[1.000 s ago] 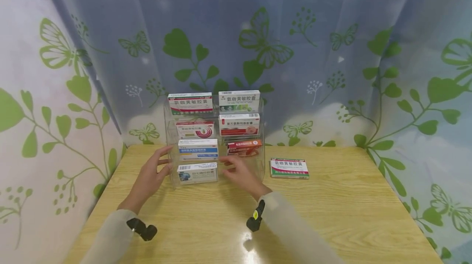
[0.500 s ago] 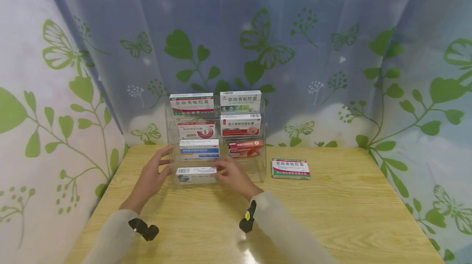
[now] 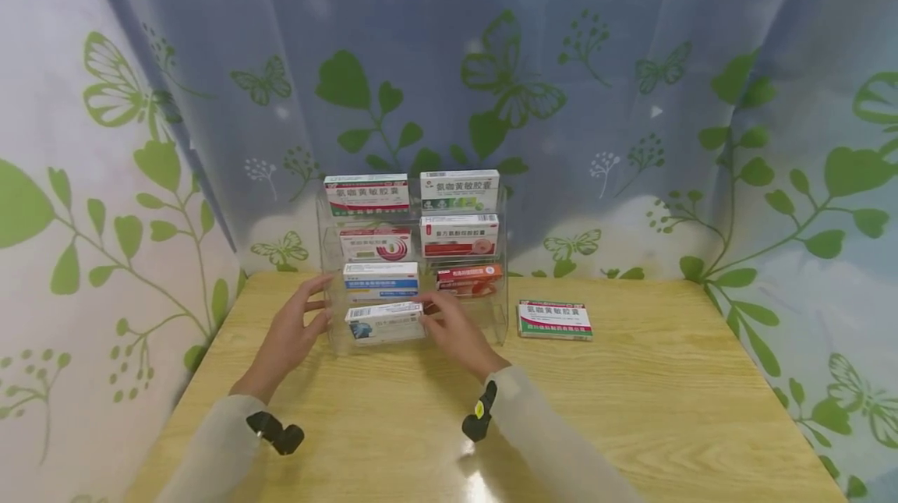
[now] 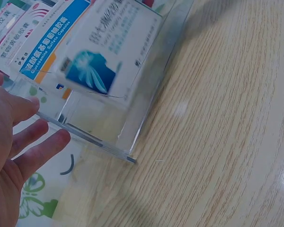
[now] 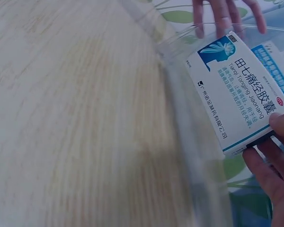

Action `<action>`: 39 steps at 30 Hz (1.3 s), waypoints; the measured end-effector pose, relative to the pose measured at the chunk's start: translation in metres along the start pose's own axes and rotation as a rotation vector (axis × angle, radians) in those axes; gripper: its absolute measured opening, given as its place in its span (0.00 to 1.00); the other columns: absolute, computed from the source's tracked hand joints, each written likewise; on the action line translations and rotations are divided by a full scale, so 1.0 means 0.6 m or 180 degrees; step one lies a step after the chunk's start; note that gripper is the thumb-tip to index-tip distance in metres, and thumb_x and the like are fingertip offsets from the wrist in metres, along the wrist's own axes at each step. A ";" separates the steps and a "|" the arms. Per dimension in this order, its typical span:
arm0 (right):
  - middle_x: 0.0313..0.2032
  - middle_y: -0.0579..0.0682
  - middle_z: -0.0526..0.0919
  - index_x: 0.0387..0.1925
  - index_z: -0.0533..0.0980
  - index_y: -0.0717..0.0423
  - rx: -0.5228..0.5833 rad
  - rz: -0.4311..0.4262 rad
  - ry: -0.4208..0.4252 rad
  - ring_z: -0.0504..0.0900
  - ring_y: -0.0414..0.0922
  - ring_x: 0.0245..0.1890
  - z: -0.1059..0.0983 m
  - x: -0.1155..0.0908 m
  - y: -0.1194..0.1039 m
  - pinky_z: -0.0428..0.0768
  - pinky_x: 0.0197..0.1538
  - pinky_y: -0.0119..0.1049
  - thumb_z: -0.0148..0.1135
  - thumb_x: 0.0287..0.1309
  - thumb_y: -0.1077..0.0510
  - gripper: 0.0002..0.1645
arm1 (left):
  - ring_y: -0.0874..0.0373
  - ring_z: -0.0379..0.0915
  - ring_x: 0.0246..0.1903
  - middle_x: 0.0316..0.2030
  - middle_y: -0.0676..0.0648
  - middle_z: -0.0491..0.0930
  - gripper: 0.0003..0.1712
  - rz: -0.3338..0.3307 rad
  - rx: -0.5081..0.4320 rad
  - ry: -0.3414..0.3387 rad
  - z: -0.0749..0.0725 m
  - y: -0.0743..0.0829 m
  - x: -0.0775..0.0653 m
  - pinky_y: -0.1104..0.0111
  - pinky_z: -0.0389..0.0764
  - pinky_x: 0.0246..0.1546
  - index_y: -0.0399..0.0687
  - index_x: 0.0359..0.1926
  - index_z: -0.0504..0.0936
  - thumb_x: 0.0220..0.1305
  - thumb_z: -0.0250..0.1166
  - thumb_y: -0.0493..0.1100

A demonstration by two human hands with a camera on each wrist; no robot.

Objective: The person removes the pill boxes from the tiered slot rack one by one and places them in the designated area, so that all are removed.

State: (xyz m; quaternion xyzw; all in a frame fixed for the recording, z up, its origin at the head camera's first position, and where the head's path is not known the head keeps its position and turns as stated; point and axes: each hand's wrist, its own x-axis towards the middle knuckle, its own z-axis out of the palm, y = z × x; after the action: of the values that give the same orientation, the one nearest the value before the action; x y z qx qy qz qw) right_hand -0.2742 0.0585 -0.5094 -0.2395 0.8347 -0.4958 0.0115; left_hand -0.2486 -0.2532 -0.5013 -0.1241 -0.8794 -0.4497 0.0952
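Observation:
My right hand pinches a white medicine box by its right end, thumb on the front and fingers behind. The box bears a blue head-shaped picture and sits slightly tilted at the lowest left tier of a clear acrylic display rack. In the right wrist view the front of this medicine box faces the camera. Beside the rack's left side is my left hand, its fingers loosely spread. In the left wrist view, fingertips of the left hand touch the rack's side edge.
Several medicine boxes fill the upper tiers, among them a blue-striped box and an orange-red box. A green-and-red box lies on the wooden table right of the rack. A patterned curtain hangs behind.
My right hand has taken hold of the white box's right end. The box tipped back, then rose a little and shifted right. My left hand has stayed beside the rack.

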 end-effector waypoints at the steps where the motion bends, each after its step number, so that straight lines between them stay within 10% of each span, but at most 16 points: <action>1: 0.64 0.55 0.81 0.69 0.78 0.54 0.0010 0.0004 0.0032 0.83 0.50 0.62 -0.007 -0.002 -0.003 0.90 0.65 0.45 0.60 0.80 0.64 0.20 | 0.28 0.79 0.65 0.78 0.30 0.67 0.36 -0.0001 0.0008 0.0002 0.000 0.000 0.000 0.61 0.95 0.50 0.46 0.82 0.64 0.79 0.61 0.28; 9: 0.62 0.56 0.83 0.68 0.79 0.55 -0.0042 -0.0208 0.0303 0.85 0.53 0.60 -0.092 -0.017 -0.028 0.91 0.63 0.51 0.62 0.79 0.64 0.21 | 0.28 0.79 0.66 0.78 0.31 0.66 0.37 -0.0041 0.0028 -0.0027 0.002 -0.003 0.001 0.60 0.95 0.50 0.47 0.83 0.63 0.79 0.62 0.28; 24: 0.68 0.59 0.78 0.76 0.72 0.56 -0.0162 0.0188 0.0487 0.80 0.59 0.67 -0.313 -0.106 0.008 0.85 0.69 0.60 0.55 0.85 0.59 0.25 | 0.28 0.79 0.65 0.78 0.30 0.66 0.37 -0.0005 0.0017 -0.0029 0.003 -0.005 -0.003 0.60 0.95 0.50 0.46 0.83 0.63 0.79 0.62 0.28; 31: 0.67 0.62 0.79 0.78 0.70 0.58 -0.0426 0.0306 0.0736 0.79 0.37 0.61 -0.398 -0.167 0.059 0.84 0.55 0.20 0.53 0.86 0.57 0.26 | 0.27 0.79 0.64 0.77 0.29 0.67 0.37 0.0011 0.0000 -0.0031 0.009 -0.012 -0.005 0.61 0.95 0.49 0.46 0.82 0.63 0.79 0.63 0.29; 39: 0.65 0.68 0.77 0.79 0.66 0.64 -0.0469 0.0532 0.0884 0.76 0.18 0.51 -0.463 -0.220 0.146 0.85 0.48 0.17 0.49 0.88 0.57 0.28 | 0.26 0.79 0.64 0.77 0.29 0.66 0.37 0.0041 0.0038 0.0001 0.002 -0.004 -0.002 0.60 0.95 0.49 0.44 0.82 0.63 0.78 0.62 0.28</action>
State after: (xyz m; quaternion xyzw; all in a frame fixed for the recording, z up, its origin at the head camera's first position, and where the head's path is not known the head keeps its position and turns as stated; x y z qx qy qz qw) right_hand -0.2626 0.3756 -0.4697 -0.0987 0.8793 -0.4589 -0.0804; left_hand -0.2479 -0.2537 -0.5040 -0.1292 -0.8812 -0.4439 0.0990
